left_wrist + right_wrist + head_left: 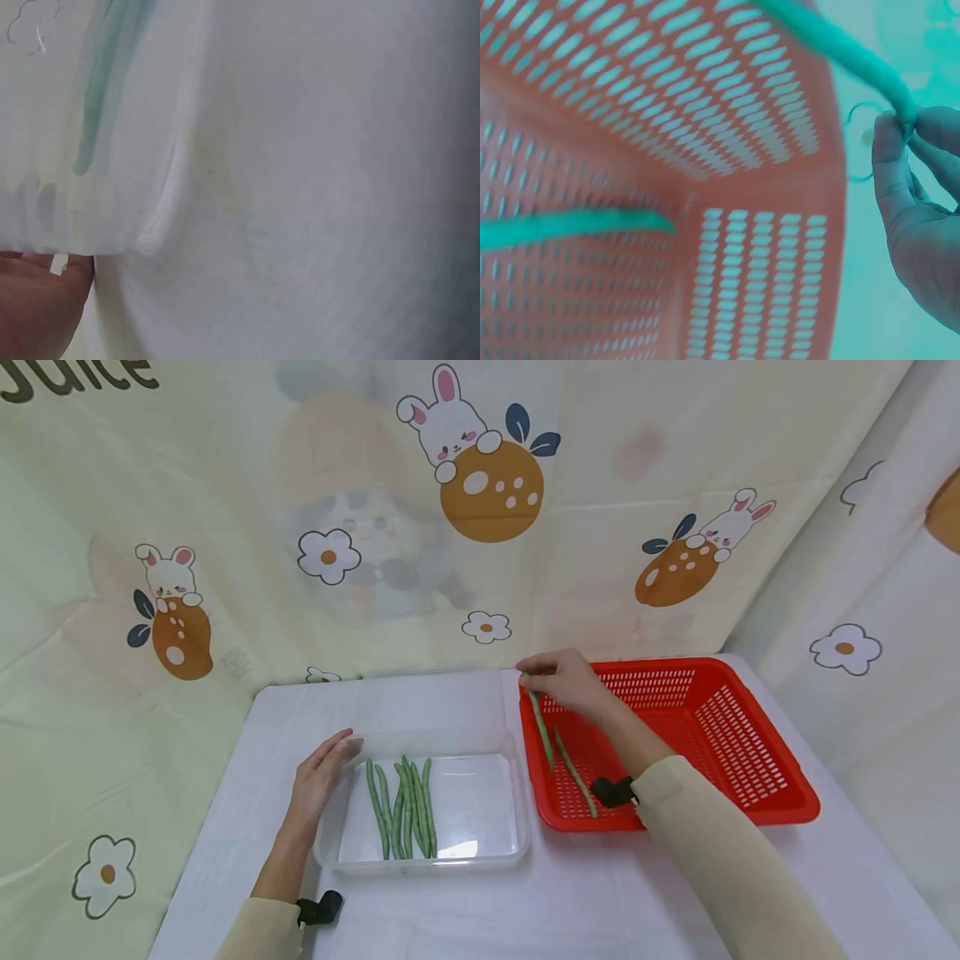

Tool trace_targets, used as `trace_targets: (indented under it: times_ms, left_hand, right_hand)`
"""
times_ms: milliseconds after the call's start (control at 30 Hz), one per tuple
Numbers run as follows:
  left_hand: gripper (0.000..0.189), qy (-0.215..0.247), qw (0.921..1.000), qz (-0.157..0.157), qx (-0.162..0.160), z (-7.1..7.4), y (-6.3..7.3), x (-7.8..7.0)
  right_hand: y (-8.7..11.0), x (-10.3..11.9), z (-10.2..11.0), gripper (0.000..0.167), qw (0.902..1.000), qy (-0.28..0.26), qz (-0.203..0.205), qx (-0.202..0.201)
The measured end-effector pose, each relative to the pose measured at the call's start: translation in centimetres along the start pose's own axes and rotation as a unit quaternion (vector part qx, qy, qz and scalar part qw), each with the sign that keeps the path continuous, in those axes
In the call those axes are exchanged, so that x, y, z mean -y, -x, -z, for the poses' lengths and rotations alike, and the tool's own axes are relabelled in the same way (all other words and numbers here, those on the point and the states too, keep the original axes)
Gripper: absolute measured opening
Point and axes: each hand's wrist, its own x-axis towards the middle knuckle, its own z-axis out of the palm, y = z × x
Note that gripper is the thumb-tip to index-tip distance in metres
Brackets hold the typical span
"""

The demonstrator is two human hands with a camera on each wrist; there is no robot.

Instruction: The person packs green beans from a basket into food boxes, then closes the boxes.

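My right hand (pixel 566 681) pinches one end of a green bean (pixel 540 727) between thumb and fingertips, and the bean hangs down at the left side of the red basket (pixel 750 814). In the right wrist view the pinched tip of that green bean (pixel 870 71) shows at the fingertips. Another green bean (pixel 576 772) lies in the basket. My left hand (pixel 318 777) rests against the left side of a clear plastic container (pixel 480 862), fingers straight along its far left corner. Several green beans (pixel 405 810) lie side by side in the container's left half.
Both containers stand side by side on a white-covered table (pixel 450 918), the basket on the right. Behind the table hangs a cream curtain (pixel 577 585) with rabbit and flower prints. A similar curtain (pixel 840 727) hangs along the right side.
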Motion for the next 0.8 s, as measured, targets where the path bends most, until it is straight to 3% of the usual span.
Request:
trace_targets:
  times_ms: [133,300,533,800]
  left_hand:
    - [0.052,-0.001,1.0000,-0.001,-0.001,0.0,0.0,0.2]
    - [0.053,0.003,1.0000,-0.004,-0.001,-0.1,-0.1,0.2]
    - [0.054,0.000,1.0000,-0.005,-0.001,0.0,-0.2,0.1]
    - [0.055,0.006,1.0000,-0.001,0.001,0.0,-0.1,0.3]
  right_hand:
    - [0.2,1.6,-0.8,0.032,0.9991,-0.039,0.013,0.012]
    - [0.2,3.0,-2.0,0.032,0.9987,-0.043,0.018,0.023]
    - [0.1,3.5,-3.6,0.030,0.9984,-0.037,0.036,0.024]
    - [0.1,3.7,-6.1,0.030,0.9971,-0.030,0.044,0.055]
